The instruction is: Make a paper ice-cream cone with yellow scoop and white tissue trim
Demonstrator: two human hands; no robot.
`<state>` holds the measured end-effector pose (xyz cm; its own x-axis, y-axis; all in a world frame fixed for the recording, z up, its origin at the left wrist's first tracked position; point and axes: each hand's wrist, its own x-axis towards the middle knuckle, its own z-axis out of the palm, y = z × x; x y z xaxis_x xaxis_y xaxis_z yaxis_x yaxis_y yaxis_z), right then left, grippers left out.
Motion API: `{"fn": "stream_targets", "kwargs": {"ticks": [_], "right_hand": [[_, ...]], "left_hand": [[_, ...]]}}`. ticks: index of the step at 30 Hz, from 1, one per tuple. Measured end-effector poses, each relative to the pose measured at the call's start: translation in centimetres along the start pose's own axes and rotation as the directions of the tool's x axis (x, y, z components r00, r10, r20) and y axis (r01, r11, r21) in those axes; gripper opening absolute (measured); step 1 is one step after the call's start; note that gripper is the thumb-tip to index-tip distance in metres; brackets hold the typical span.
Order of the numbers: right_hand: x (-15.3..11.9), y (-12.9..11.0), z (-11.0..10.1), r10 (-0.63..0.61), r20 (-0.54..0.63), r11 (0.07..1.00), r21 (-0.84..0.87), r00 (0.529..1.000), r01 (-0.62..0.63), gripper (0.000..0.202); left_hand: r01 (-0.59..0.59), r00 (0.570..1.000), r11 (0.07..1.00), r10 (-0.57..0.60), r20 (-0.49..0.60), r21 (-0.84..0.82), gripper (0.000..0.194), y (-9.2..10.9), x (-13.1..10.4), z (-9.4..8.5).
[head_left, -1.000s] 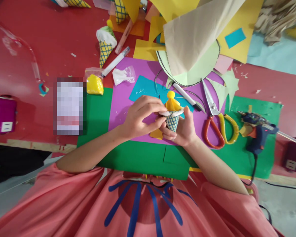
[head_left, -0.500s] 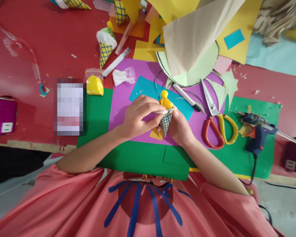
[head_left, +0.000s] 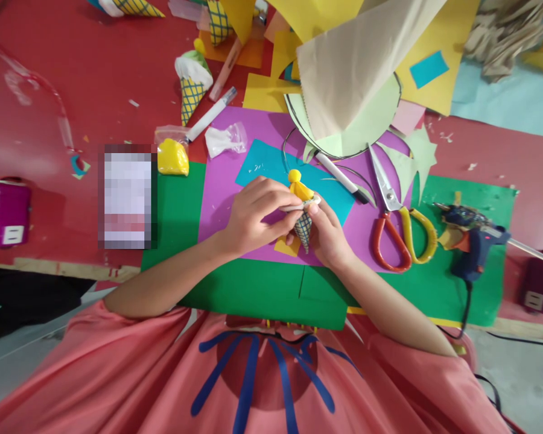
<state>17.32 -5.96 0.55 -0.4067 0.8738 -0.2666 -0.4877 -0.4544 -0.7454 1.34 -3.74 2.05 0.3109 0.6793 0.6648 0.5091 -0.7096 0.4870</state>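
Between my hands is a small craft ice cream cone [head_left: 303,228], its blue-on-yellow criss-cross point facing me and yellow clay with a round ball on its far end. My left hand [head_left: 260,214] pinches a thin white clay strip [head_left: 293,208] against the cone's rim. My right hand [head_left: 329,234] is wrapped round the cone's right side, thumb on the white rim. Beneath them lie a blue sheet [head_left: 262,163] and a purple sheet [head_left: 221,199].
Right of my hands are scissors [head_left: 391,211] and a glue gun [head_left: 475,247] with its cord. A marker [head_left: 341,175] lies beyond. To the left are bagged yellow clay [head_left: 172,157], bagged white clay [head_left: 226,140] and a blurred-out rectangle [head_left: 127,199]. Another cone [head_left: 192,84] lies farther off.
The cone has tilted, its yellow top leaning left and its point swinging slightly right. My right thumb has shifted left and down along the white rim. My left hand keeps its pinch.
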Motion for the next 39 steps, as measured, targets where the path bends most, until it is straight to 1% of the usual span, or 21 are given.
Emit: {"fn": "stream_targets", "kwargs": {"ticks": [4,7,10,12,16,20,22,24,26,29,32,35,39], "right_hand": [[-0.01,0.01,-0.01,0.025,0.004,1.000,-0.018,1.000,-0.025,0.042],[-0.03,0.04,0.02,0.035,0.013,0.999,-0.012,0.999,-0.035,0.044],[-0.08,-0.01,0.05,0.045,0.011,0.999,-0.009,0.999,-0.044,0.043],[-0.09,-0.12,0.07,0.063,0.008,0.998,-0.010,0.998,-0.063,0.045],[-0.01,-0.40,0.18,0.107,-0.012,0.994,0.039,0.994,-0.107,0.056],[-0.04,-0.46,0.32,0.131,-0.053,0.990,0.057,0.990,-0.128,0.051],[-0.12,-0.40,0.34,0.125,-0.055,0.991,0.051,0.991,-0.122,0.048],[-0.19,-0.33,0.34,0.115,-0.039,0.992,0.058,0.993,-0.113,0.044],[-0.24,-0.29,0.36,0.100,-0.023,0.992,0.082,0.995,-0.098,0.041],[-0.31,-0.24,0.42,0.072,-0.028,0.992,0.105,0.997,-0.069,0.039],[-0.38,-0.04,0.37,0.020,-0.049,0.999,0.039,0.999,-0.018,0.037],[-0.37,0.25,0.13,-0.070,-0.078,0.996,-0.052,0.994,0.066,0.038],[-0.23,0.51,-0.30,-0.146,-0.093,0.987,-0.081,0.985,0.138,0.038]], "left_hand": [[0.014,1.000,0.999,-0.015,0.014,0.041,0.004,-0.06,-0.10,0.02],[0.011,0.999,0.996,-0.013,0.031,0.085,0.008,-0.27,-0.26,0.08],[0.007,0.999,0.997,-0.010,0.041,0.076,0.008,-0.42,-0.36,0.04],[-0.008,1.000,0.999,0.007,0.019,0.049,0.004,-0.44,-0.33,-0.02],[-0.040,0.998,0.999,0.041,-0.037,0.023,0.008,-0.39,-0.13,-0.11],[-0.045,0.999,0.997,0.047,-0.024,0.068,0.003,-0.34,-0.01,-0.18],[-0.036,0.999,0.994,0.037,-0.007,0.102,0.005,-0.33,-0.03,-0.24],[-0.039,0.999,0.993,0.039,0.003,0.109,0.006,-0.37,-0.10,-0.31],[-0.050,0.999,0.996,0.050,-0.008,0.068,0.004,-0.46,-0.23,-0.34],[-0.041,0.999,0.999,0.040,-0.026,-0.003,0.016,-0.62,-0.47,-0.29],[-0.026,0.999,1.000,0.027,-0.042,0.011,0.014,-0.67,-0.64,-0.19],[-0.003,0.998,0.999,0.006,-0.055,0.053,0.014,-0.56,-0.58,-0.15],[0.070,0.998,0.996,-0.070,0.000,0.052,0.014,-0.47,-0.28,-0.26]]}}
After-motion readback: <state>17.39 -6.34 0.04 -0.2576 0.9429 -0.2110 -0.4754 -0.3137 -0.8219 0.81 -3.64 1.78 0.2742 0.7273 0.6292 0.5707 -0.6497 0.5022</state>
